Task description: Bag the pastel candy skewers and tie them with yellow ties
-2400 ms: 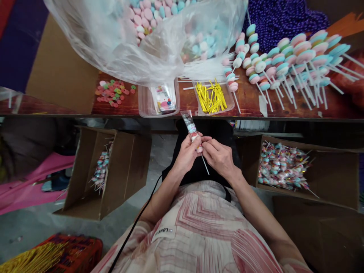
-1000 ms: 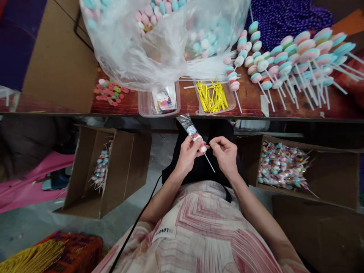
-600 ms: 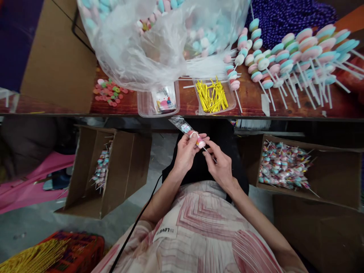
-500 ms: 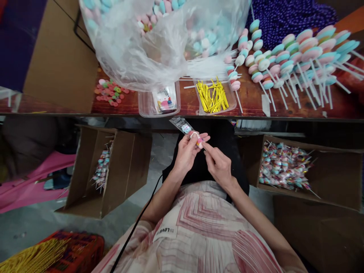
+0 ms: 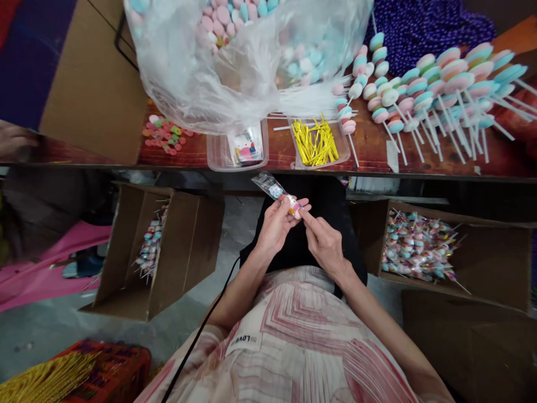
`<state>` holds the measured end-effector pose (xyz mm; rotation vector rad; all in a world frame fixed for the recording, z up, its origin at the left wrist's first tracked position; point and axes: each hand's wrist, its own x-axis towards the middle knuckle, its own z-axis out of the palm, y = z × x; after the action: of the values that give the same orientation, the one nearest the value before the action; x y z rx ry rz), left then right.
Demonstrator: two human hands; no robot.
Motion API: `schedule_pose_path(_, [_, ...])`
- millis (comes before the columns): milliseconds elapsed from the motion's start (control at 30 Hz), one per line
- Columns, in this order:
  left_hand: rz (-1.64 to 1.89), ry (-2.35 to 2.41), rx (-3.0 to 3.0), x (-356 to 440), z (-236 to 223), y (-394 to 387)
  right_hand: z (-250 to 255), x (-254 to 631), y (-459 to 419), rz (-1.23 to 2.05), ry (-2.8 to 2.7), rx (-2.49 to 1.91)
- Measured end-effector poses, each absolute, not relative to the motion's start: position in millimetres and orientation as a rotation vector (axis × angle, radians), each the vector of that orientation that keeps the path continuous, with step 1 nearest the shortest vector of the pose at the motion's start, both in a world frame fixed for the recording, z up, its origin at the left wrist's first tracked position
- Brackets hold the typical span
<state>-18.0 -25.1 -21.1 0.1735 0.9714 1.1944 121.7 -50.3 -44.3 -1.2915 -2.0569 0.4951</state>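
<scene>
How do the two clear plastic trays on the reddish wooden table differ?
The left clear plastic tray holds flat white printed packets; the right clear tray holds thin shiny gold strips. The left tray's packets lie stacked, while the right tray's strips lie jumbled. Both sit near the edge of the table.

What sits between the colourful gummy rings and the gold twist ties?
A clear plastic tray of printed packets, then white stick ends on reddish wood, in the head view.

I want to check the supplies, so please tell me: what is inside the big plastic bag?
The big plastic bag holds candies, mostly pink, blue and white. Folded, cloudy plastic hides part of the inside, and whatever lies beneath the top candies cannot be seen.
</scene>
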Motion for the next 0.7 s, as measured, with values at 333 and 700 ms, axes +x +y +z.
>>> schedule_pose_path(333, [1.243,0.945,0.190,-18,-19,-24,-32,120,-47,0.888,-1.920,-1.283])
schedule_pose_path(700, [1.264,0.918,0.193,-15,-21,-24,-34,121,-47,0.775,-1.797,-1.290])
